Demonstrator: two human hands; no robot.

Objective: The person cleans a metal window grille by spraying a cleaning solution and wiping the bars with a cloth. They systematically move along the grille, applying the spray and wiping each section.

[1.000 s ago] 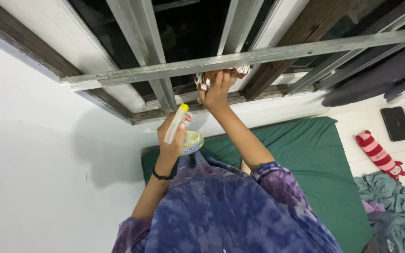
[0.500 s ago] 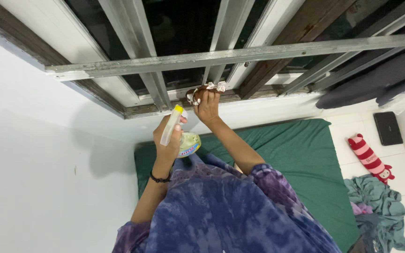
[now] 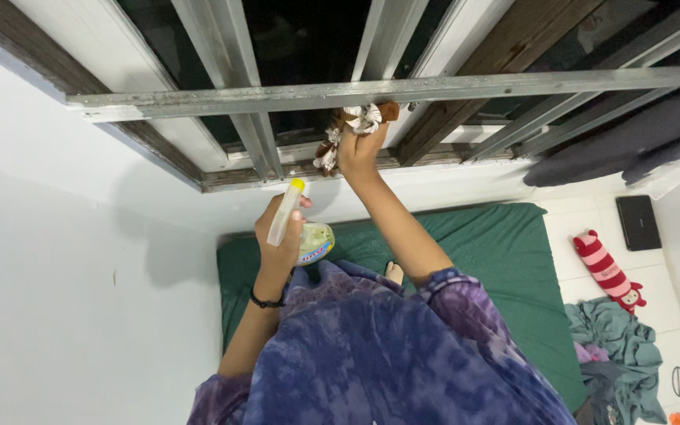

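Window grille (image 3: 403, 86) bars fill the top of my view: dull grey metal, scuffed and flaky, one long horizontal bar crossing several upright ones, with dark glass behind and a worn brown wooden frame (image 3: 293, 169) below. White smooth wall (image 3: 57, 299) takes the whole left side. Beneath it lies a flat green mattress (image 3: 513, 267), its near part hidden by the person's blue and purple mottled shirt (image 3: 371, 346), which is cut off at the bottom edge.

On the pale tiled floor to the right I see a crumpled teal heap of clothes (image 3: 615, 338), a red and white striped soft toy (image 3: 607, 271) and a flat black rectangular thing (image 3: 639, 223) (possibly a laptop, I can't make it out well).

Right hand (image 3: 360, 149) is raised to the horizontal bar, fingers clenched around a bunched cloth (image 3: 360, 120), brown with white patterned folds, pressed against the underside of the bar; a tail of it hangs down beside the wrist. How much of the cloth sits inside the fist is hidden.

Left hand (image 3: 281, 236) is lower, just in front of the chest, wrapped around a spray bottle (image 3: 301, 228): slim white trigger head with a yellow tip, rounded translucent yellowish body. Its label is turned mostly away. A thin dark band circles that wrist.
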